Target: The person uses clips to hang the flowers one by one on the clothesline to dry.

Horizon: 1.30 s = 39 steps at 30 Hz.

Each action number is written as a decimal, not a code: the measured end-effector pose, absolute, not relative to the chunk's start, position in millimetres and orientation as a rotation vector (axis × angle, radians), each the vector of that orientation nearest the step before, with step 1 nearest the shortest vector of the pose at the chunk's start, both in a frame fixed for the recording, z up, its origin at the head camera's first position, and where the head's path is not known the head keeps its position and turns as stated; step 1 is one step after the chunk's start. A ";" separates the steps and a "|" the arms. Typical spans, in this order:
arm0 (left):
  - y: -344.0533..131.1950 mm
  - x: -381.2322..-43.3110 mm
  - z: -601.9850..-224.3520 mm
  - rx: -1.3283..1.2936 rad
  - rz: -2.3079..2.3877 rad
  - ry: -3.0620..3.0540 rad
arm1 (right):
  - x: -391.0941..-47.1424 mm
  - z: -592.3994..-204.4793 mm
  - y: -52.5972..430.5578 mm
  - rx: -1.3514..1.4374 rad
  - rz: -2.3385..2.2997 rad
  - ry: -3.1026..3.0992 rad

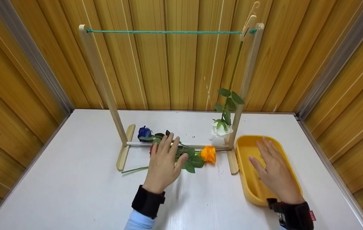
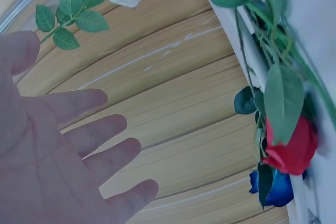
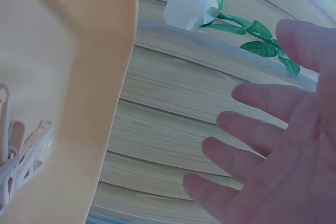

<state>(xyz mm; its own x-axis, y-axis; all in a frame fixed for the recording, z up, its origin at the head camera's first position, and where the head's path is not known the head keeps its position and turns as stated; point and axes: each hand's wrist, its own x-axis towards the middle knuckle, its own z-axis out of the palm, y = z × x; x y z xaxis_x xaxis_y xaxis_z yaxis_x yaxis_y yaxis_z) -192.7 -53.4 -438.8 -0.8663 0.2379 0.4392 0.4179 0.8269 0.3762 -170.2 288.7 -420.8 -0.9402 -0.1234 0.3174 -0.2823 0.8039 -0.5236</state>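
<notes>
My left hand (image 1: 165, 163) hovers with fingers spread over the cut roses, holding nothing. Around it lie a blue rose (image 1: 144, 133), an orange rose (image 1: 208, 154) and a red rose (image 2: 291, 148), their leafy stems crossing. The red one is mostly hidden behind the hand in the head view. Over the yellow tray (image 1: 244, 182), my right hand (image 1: 279, 175) is held flat and empty. Several clothespins (image 3: 32, 153) lie inside that tray, showing in the right wrist view. A white rose (image 1: 221, 129) hangs head down, its stem end in a wooden clothespin (image 1: 248, 28) on the green cord.
The green cord (image 1: 168, 32) is strung between two wooden posts, the left post (image 1: 103, 83) and the right post (image 1: 251, 70). A pale crossbar (image 1: 143, 144) joins their feet on the white table (image 1: 72, 179). Wood-look panels (image 1: 181, 70) enclose the back and sides.
</notes>
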 end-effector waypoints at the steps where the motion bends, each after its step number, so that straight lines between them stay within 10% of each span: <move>1: -51.9 -192.1 -440.0 -0.498 -0.662 -2.637 | -169.9 -420.5 289.8 0.303 0.862 -2.737; 39: 52.9 -168.3 -443.3 -0.862 -0.453 -2.640 | -169.1 -416.9 314.7 0.099 0.803 -2.861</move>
